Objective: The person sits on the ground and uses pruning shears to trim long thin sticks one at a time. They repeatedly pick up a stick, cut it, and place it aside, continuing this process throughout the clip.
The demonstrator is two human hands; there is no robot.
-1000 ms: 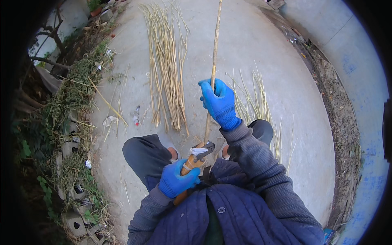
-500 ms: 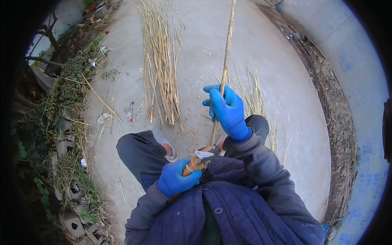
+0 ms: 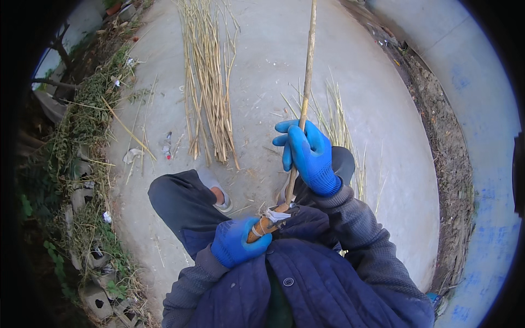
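In a blue glove, my left hand (image 3: 240, 241) is closed round a short brown wooden handle (image 3: 259, 229). White cloth-like material (image 3: 277, 215) is tied near its far end, where a dark part shows in places. A long pale stalk (image 3: 308, 76) runs from that end up past the top edge of the view. Higher up, my right hand (image 3: 313, 158), also gloved in blue, has its fingers curled round the stalk. The stalk's lower end meets the wooden tool above my lap; the exact contact there cannot be made out.
A bundle of long dry stalks (image 3: 210, 98) lies on the concrete ground ahead, left of centre. Thinner pale stalks (image 3: 339, 120) lie beside my right knee. Weeds and hollow blocks (image 3: 98, 300) line the left side. A pale wall (image 3: 476, 109) with a dirt strip stands on the right.
My right hand has moved down toward my lap along with the stalk. The wooden tool has turned in my left hand, and its dark part shows less. The view has shifted slightly.
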